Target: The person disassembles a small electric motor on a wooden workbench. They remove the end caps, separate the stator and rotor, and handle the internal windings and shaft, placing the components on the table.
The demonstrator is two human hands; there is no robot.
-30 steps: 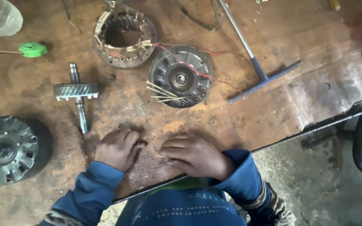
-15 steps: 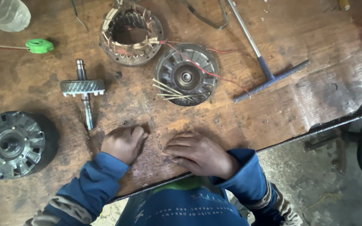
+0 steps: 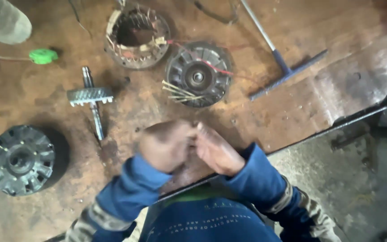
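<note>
My left hand and my right hand meet above the near edge of the rusty brown workbench. Both are blurred by motion. The left is curled like a fist, and the right hand's fingertips touch it. Whether anything small sits between them cannot be made out. Blue sleeves cover both arms. Closest to the hands are a geared steel shaft to the left and a round finned cover with red wires and pale sticks just beyond.
A wound stator ring lies at the back. A dark finned round housing rests at the left. A blue T-handle wrench lies at the right, with a green cap and a plastic bottle at the back left.
Both hands were resting apart on the bench top. They have lifted and come together, the left one swinging right toward the other, and are now blurred.
</note>
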